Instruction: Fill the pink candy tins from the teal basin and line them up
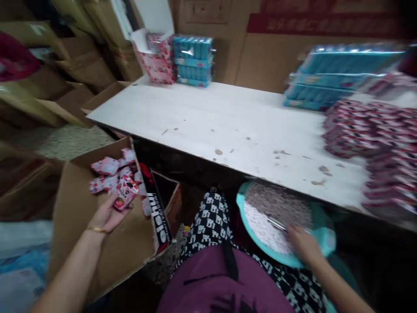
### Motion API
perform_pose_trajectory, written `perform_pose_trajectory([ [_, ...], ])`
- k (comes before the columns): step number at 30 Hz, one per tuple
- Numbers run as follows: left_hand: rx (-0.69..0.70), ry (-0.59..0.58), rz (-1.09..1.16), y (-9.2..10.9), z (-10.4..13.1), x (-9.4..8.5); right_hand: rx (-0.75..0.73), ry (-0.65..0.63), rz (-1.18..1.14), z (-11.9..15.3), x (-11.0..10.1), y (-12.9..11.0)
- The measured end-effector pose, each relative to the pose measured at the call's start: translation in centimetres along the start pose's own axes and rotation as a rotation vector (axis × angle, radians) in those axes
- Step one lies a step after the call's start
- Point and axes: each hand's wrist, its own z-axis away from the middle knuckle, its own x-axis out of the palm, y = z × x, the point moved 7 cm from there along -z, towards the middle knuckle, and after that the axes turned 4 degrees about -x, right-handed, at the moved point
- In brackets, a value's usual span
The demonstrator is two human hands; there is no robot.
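Observation:
My left hand (106, 215) is closed around a small pink packet with a red fruit print (124, 196), over an open cardboard box (72, 202). Several similar pink packets (107, 166) lie loose in that box. Low on the right, my right hand (301, 243), blurred, grips a metal utensil (276, 224) whose far end I cannot make out. It is over a teal basin (241, 202) filled with small pale pieces (260, 221), greyish in the shaded part.
A white worktop (228, 121) with chipped spots crosses the view. On it stand a pink printed carton (156, 61), blue wrapped packs (193, 61), more blue packs (339, 76) and stacked pink packets (358, 128). A black printed carton (158, 217) sits beside the cardboard box.

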Motion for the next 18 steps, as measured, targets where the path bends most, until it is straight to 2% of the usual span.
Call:
perform_pose_trajectory([
  [2, -0.055, -0.082, -0.046, -1.8, 2.8, 4.2, 0.021, -0.081, -0.091, -1.6, 0.9, -2.9],
  [4, -0.155, -0.235, -0.126, -4.9, 5.1, 9.6, 0.089, -0.093, -0.247, -3.3, 1.9, -4.2],
  [7, -0.285, -0.558, -0.285, -10.4, 7.6, 18.3, 0.144, -0.07, -0.346, -4.2, 2.7, -3.8],
  [10, -0.235, -0.772, -0.409, -14.8, 8.2, 25.2, 0.122, 0.0, -0.488, -3.4, 1.9, -2.6],
  [13, -0.128, -0.855, -0.51, -18.0, 7.2, 29.8, 0.06, 0.127, -0.685, -2.1, -1.0, -1.3],
  [15, -0.061, -0.874, -0.569, -19.7, 6.7, 31.8, 0.03, 0.185, -0.728, -1.1, -3.7, -0.5],
  [18, 0.052, -0.859, -0.624, -21.5, 6.4, 34.0, -0.016, 0.205, -0.678, 0.2, -7.9, 0.4],
])
